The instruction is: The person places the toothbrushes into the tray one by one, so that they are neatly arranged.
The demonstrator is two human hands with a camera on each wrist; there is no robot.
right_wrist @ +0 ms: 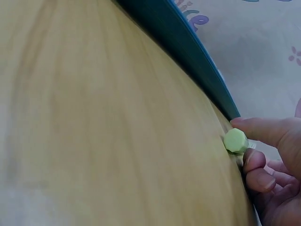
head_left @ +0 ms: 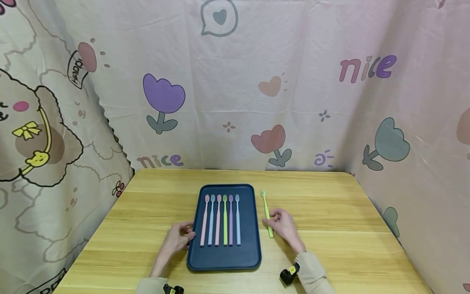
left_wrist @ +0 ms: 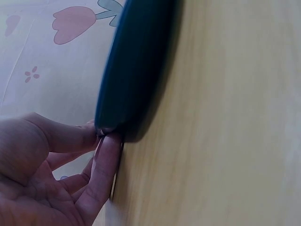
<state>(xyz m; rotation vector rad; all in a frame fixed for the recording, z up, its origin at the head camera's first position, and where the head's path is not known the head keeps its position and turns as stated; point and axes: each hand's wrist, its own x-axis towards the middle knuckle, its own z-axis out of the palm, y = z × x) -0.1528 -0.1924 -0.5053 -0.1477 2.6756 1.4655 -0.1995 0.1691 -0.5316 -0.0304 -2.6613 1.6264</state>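
A dark blue tray (head_left: 224,259) lies on the wooden table with several toothbrushes side by side, heads toward the far end: pink (head_left: 204,220), blue (head_left: 211,220), pink (head_left: 218,220), green (head_left: 225,220), purple (head_left: 231,220) and blue (head_left: 238,220). My left hand (head_left: 178,239) holds the tray's left edge, its thumb at the rim and a finger at the underside in the left wrist view. To the right of the tray, my right hand (head_left: 283,226) pinches a yellow-green toothbrush (head_left: 267,208) by its handle. In the right wrist view the handle's end (right_wrist: 235,141) shows between thumb and fingers.
The wooden table (head_left: 330,212) extends to both sides of the tray. A patterned curtain (head_left: 235,90) hangs behind it and along both sides. A small black camera (head_left: 289,274) is strapped at the right wrist, another (head_left: 173,289) at the left.
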